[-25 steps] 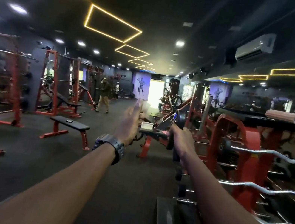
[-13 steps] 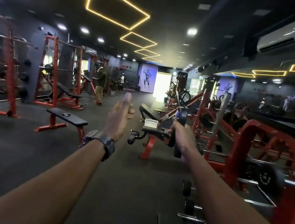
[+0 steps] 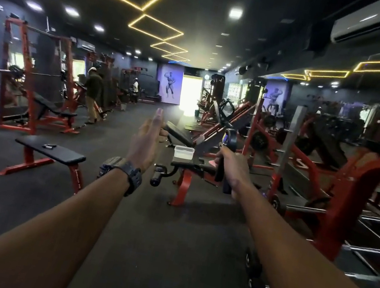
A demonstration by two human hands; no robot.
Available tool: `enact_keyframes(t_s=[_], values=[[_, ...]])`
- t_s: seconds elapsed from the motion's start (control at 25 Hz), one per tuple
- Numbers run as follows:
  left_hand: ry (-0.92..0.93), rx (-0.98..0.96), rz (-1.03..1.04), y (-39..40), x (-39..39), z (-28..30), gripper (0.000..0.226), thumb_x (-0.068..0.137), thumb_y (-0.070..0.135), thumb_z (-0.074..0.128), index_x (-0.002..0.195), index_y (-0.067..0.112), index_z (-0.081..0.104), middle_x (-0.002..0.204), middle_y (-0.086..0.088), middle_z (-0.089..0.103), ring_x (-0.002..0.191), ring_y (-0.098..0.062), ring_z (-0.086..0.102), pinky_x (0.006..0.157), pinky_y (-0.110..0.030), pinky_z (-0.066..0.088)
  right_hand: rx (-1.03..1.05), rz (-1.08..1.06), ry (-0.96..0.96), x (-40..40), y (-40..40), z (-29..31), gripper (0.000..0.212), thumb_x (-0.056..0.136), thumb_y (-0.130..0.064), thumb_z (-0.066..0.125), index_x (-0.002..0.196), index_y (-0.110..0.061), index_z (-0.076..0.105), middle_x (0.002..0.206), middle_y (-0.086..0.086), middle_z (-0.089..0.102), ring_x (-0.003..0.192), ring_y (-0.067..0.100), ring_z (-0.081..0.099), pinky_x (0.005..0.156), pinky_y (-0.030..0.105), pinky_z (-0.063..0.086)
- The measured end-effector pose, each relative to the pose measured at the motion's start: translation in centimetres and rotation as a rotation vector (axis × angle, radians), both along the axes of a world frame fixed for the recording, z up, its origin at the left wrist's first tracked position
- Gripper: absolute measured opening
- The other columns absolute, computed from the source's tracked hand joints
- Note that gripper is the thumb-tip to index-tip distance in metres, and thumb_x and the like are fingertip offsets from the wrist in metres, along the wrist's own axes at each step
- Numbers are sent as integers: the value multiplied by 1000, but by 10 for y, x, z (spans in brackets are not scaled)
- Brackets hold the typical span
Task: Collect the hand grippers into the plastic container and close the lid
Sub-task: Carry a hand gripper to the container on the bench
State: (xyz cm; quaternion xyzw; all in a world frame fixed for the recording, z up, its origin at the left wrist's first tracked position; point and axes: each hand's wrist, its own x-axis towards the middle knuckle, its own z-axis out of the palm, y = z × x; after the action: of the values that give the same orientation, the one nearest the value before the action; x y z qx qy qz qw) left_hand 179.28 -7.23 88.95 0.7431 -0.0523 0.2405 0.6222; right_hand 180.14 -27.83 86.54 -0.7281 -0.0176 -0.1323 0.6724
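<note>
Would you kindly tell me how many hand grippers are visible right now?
2: one hand gripper held in the right hand; a small dark one, probably another, on the flat bench. Others may be hidden.

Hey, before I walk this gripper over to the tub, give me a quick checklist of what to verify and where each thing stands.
1. Hand gripper held firmly in the right hand: ok, fingers curl round a handle.
2. Left hand free: ok, fingers straight, holding nothing.
3. Plastic container in view on the bench ahead: ok.
4. Container open: ok, it looks lidless.
5. Lid located: cannot tell; a reddish thing beside the container might be it.
6. Other grippers left: cannot tell; a small dark item lies on the flat bench to the left, too small to identify.
</note>
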Motion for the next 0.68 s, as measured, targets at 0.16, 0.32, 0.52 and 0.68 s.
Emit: enact_keyframes(t_s=[0.16, 0.32, 0.52, 0.68], values=[[-67, -31, 6, 5, 135, -19, 51, 103, 59, 31, 101, 17, 60, 97, -2, 63, 86, -14, 59, 74, -26, 46, 10, 9, 7, 152, 12, -24, 24, 78, -38, 59, 68, -17, 67, 71, 2, 66, 74, 20, 59, 75, 38, 43], [-71, -82, 33, 15, 266, -16, 45, 106, 49, 30, 96, 15, 59, 93, -4, 59, 77, -10, 52, 62, -15, 41, 5, 22, 40, 296, 25, -21, 28, 72, -41, 57, 74, -15, 68, 75, 3, 66, 76, 22, 58, 75, 39, 44], [-63, -103, 69, 47, 437, -25, 44, 105, 51, 32, 90, 20, 59, 98, -9, 62, 85, -16, 54, 69, -25, 42, -5, 58, 88, 465, 61, -23, 32, 60, -48, 61, 71, -18, 64, 74, 5, 63, 77, 26, 58, 73, 42, 47], [-61, -146, 7, 71, 580, -43, 42, 108, 42, 31, 105, 9, 56, 91, -7, 57, 74, -9, 51, 57, -10, 43, -21, 71, 98, 600, 96, -41, 37, 65, -45, 58, 82, -13, 65, 74, 2, 61, 73, 22, 57, 71, 41, 47]])
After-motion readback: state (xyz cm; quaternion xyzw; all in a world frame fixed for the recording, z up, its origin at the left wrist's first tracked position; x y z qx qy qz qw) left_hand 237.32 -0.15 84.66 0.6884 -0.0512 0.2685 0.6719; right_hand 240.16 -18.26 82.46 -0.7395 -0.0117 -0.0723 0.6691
